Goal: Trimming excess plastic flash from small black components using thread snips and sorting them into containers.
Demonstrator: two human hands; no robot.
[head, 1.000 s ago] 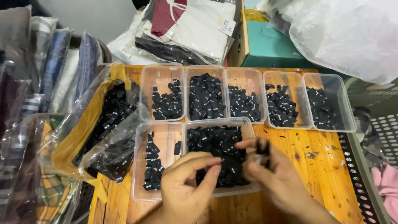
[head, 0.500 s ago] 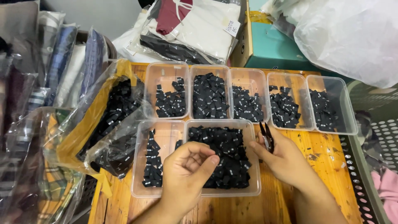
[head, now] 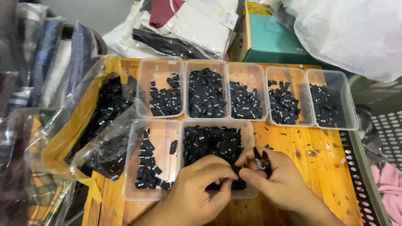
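Observation:
My left hand (head: 201, 184) and my right hand (head: 276, 178) meet over the near edge of a clear plastic tray (head: 250, 138) filled with small black fabric labels (head: 211, 142). The left hand's fingertips pinch a label between thumb and forefinger. A small stack of black labels (head: 263, 158) is gripped in the right hand and sticks up between its fingers. To the left lies another clear tray (head: 133, 167) with a narrow heap of the same labels (head: 146, 163).
Five clear trays of black labels (head: 247, 102) stand in a row at the back of the wooden table (head: 322, 167). Clear bags of labels (head: 100, 121) lie at the left. Folded garments (head: 188, 25), a teal box (head: 272, 42) and a white plastic bag (head: 351, 29) are behind.
The two hands have drawn together over the near tray. The right hand moved left and down with its stack of labels. The left hand closed its fingertips on a label.

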